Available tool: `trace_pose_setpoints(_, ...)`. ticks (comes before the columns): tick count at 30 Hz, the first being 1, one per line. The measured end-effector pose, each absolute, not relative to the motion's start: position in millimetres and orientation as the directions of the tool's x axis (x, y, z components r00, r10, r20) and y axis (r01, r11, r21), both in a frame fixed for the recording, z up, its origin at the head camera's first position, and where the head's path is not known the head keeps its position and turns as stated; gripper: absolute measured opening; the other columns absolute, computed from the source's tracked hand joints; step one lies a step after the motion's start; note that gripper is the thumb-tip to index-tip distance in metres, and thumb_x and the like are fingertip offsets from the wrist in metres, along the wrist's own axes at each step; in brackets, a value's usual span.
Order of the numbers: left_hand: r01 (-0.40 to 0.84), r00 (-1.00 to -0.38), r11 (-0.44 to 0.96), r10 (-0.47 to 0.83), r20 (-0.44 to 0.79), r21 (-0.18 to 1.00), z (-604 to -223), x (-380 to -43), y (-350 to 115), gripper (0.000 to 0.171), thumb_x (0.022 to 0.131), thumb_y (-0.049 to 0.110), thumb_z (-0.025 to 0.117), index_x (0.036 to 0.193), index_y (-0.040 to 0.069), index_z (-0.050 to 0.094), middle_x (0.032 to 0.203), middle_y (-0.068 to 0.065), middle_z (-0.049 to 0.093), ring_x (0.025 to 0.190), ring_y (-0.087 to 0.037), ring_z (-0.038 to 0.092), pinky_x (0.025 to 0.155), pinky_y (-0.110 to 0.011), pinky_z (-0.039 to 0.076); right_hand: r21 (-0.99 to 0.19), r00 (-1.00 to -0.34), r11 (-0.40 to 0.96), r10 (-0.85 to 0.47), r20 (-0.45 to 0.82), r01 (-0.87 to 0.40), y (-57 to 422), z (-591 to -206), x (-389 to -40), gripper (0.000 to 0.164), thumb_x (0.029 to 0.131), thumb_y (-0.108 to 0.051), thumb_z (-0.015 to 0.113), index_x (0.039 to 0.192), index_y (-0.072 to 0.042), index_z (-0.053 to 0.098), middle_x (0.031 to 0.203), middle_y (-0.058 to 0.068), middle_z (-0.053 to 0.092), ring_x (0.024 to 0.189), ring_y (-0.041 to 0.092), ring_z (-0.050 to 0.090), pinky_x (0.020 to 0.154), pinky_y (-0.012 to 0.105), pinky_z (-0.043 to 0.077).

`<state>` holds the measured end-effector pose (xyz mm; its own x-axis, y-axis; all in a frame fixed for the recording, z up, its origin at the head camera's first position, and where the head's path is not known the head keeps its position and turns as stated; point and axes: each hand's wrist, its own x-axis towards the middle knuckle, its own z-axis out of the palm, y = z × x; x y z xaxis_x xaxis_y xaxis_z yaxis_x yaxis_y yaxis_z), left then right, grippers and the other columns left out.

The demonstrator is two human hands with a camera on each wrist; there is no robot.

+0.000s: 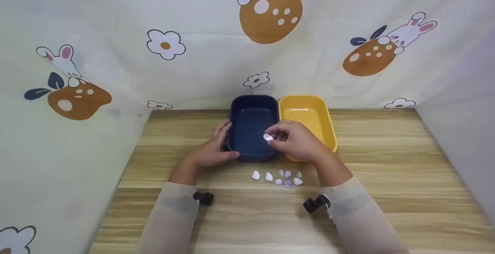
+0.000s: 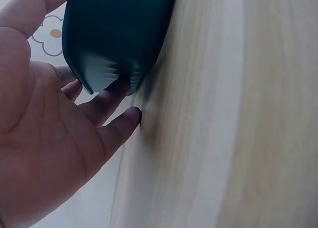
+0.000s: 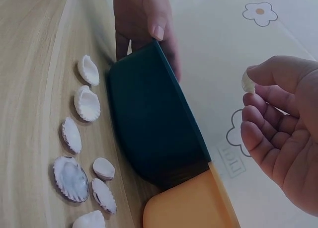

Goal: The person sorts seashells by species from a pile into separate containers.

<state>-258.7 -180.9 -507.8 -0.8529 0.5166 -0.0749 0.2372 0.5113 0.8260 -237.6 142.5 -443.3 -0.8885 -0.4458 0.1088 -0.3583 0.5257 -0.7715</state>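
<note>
Between thumb and fingertips, my right hand [image 1: 296,140] pinches a small white seashell [image 1: 268,137]. In the head view this shell overlaps the right side of a dark blue bin [image 1: 253,156]; the right wrist view shows it up above the rim. My left hand [image 1: 210,149] rests against the bin's left side, its fingers [image 2: 112,96] loosely extended along the wall and its thumb at the near left corner. In front of the bins, several more seashells [image 3: 88,104] lie on the table, two set apart on the left and the others clustered on the right.
A yellow bin [image 1: 331,138] stands right beside the blue one, partly hidden by my right hand. Both bins sit near the back edge of the wood-grain table [image 1: 247,223]. Behind them hangs a pale printed cloth [image 1: 209,72], with pale walls on both sides.
</note>
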Motion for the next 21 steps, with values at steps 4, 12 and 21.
trace_pose_setpoints(4,0.237,-0.855,0.514,0.514,-0.075,0.824,-506.9,-258.3,-180.8,0.115,0.093,0.045,0.081,0.174,0.015,0.005,0.181,-0.003,-0.009,0.166,-0.042,0.017,0.134,-0.059,0.023,-0.763,-0.892,0.543,-0.441,0.098,-0.352,142.3,-443.1,-237.5,0.022,0.094,-0.024,0.082,0.115,-0.018,0.08,0.099,0.0,0.071,0.091,0.017,0.064,0.082,0.03,0.056)
trace_pose_setpoints(12,0.245,-0.855,0.519,0.514,-0.071,0.819,-506.4,-258.2,-181.0,0.112,0.095,0.043,0.08,0.174,0.015,0.005,0.181,-0.006,-0.009,0.165,-0.043,0.02,0.133,-0.059,0.026,-0.746,-0.894,0.56,-0.436,0.104,-0.36,141.1,-445.8,-238.6,0.026,0.094,-0.025,0.083,0.119,-0.016,0.08,0.1,0.0,0.072,0.092,0.017,0.065,0.084,0.031,0.057)
trace_pose_setpoints(21,0.242,-0.852,0.507,0.519,-0.068,0.827,-508.5,-259.8,-180.7,0.112,0.095,0.039,0.08,0.174,0.015,0.005,0.18,-0.007,-0.009,0.165,-0.046,0.018,0.133,-0.058,0.027,-0.739,-0.888,0.557,-0.442,0.123,-0.38,146.6,-450.0,-235.2,0.022,0.094,-0.021,0.083,0.116,-0.017,0.08,0.099,0.001,0.072,0.089,0.015,0.065,0.082,0.029,0.057)
